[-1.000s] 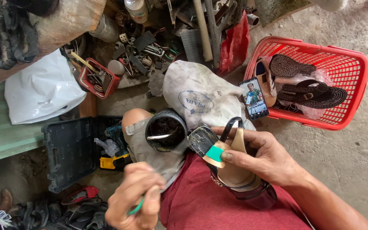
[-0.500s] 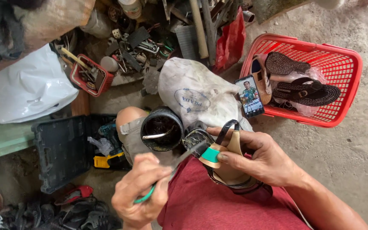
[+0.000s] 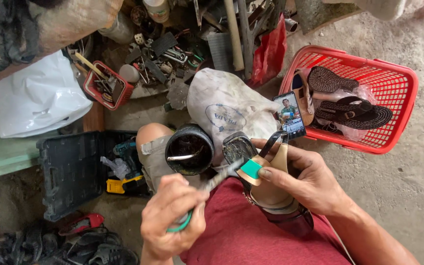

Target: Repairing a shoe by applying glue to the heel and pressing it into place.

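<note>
Concrete floor, cluttered with tools; red basket point(image 3: 398, 93) at right. Left hand point(image 3: 172, 216) is closed around a green-handled brush point(image 3: 207, 189), bristle end pointing up-right onto the sandal point(image 3: 263, 179). Right hand point(image 3: 305, 181) clasps the sandal over the lap, long axis running away from the body, beside a black glue pot point(image 3: 190, 148) on the knee.

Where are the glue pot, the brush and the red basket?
glue pot point(image 3: 189, 148), head view, dark inside.
brush point(image 3: 220, 175), head view, mid shaft.
red basket point(image 3: 369, 145), head view, near rim.
</note>
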